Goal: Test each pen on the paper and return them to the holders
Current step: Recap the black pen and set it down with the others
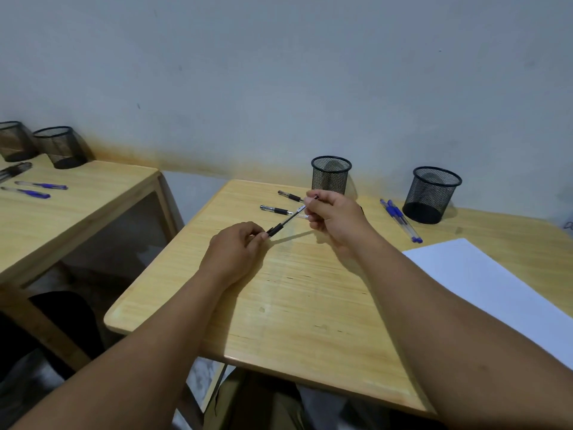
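Note:
A black pen [286,220] is held above the wooden table [294,305] between both hands. My left hand [235,249] pinches its cap end, and my right hand [333,217] grips the barrel's far end. Two more black pens [276,209] [290,196] lie on the table behind it. Beside the right mesh holder [432,193] lie several blue pens [400,218]. The left mesh holder [330,175] stands just behind my right hand. A white paper sheet [496,283] lies at the right, partly under my right forearm.
A second wooden table [77,200] stands at the left with two black mesh holders [60,147], two blue pens [40,185] and a bunch of dark pens [14,170]. A grey wall runs behind both tables. A gap separates the tables.

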